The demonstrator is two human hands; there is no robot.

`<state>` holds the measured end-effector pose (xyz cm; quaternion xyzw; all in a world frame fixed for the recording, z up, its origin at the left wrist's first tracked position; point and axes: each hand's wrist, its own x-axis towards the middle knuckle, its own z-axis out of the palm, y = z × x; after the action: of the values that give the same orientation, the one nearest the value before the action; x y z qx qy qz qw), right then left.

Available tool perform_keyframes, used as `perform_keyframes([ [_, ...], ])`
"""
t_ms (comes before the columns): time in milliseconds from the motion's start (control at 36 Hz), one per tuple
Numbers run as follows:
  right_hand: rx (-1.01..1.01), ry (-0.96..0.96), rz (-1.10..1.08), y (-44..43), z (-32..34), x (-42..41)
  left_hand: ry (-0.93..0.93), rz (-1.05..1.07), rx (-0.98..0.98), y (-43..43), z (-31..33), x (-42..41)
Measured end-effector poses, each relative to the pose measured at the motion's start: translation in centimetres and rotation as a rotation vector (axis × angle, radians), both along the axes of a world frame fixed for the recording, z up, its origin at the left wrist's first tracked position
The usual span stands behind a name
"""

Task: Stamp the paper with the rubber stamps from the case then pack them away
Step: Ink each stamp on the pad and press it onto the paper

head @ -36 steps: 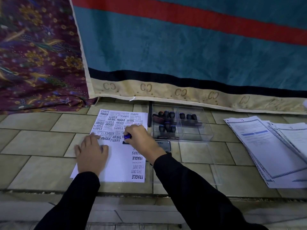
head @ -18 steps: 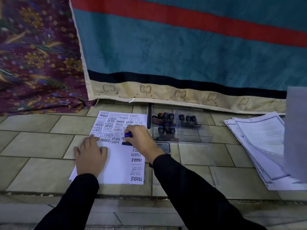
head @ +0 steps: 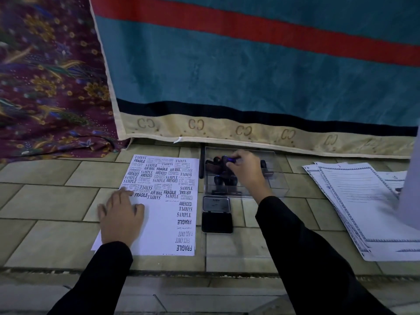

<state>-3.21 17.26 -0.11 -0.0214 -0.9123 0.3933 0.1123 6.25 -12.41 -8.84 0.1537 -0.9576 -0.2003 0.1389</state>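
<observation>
The right hand [head: 244, 170] is over the clear case [head: 276, 178], its curled fingers [head: 231, 165] pinching a blue-topped stamp [head: 229, 159] above the other stamps [head: 223, 179]. The left hand [head: 121, 218] lies flat on the stamped paper [head: 163, 223] at the left, fingers straight and slightly spread

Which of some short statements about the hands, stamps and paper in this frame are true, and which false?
1. The left hand rests flat on the paper. True.
2. The right hand presses a stamp onto the paper. False: it holds a blue-topped stamp at the clear case.
3. The ink pad lies open beside the paper. True.
4. The paper is blank. False: it carries many stamped words, such as FRAGILE and SAMPLE.
</observation>
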Motion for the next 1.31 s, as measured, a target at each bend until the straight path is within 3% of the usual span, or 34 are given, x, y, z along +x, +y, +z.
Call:
perform_keyframes([
  [83,0.087,-0.084,0.024,0.4,-1.0,-0.1,0.012,-0.004,-0.011,-0.1,-0.1,0.0],
  [278,0.059,-0.105,0.038,-0.9,-1.5,-0.3,0.014,-0.004,0.008,-0.1,-0.4,0.0],
  [528,0.231,-0.111,0.155,-1.7,-1.2,-0.6,0.023,-0.007,-0.003,-0.1,-0.1,0.1],
  [750,0.114,-0.052,-0.036,2.4,-0.4,-2.3,0.003,0.008,-0.002,0.0,-0.2,0.0],
  [1000,0.313,-0.252,-0.036,6.2,-0.8,-4.8,0.008,-0.015,-0.022,0.0,0.1,0.1],
  [1306,0.429,-0.290,-0.008,5.4,-1.5,-6.2,-0.053,-0.021,0.044,-0.4,0.5,-0.4],
])
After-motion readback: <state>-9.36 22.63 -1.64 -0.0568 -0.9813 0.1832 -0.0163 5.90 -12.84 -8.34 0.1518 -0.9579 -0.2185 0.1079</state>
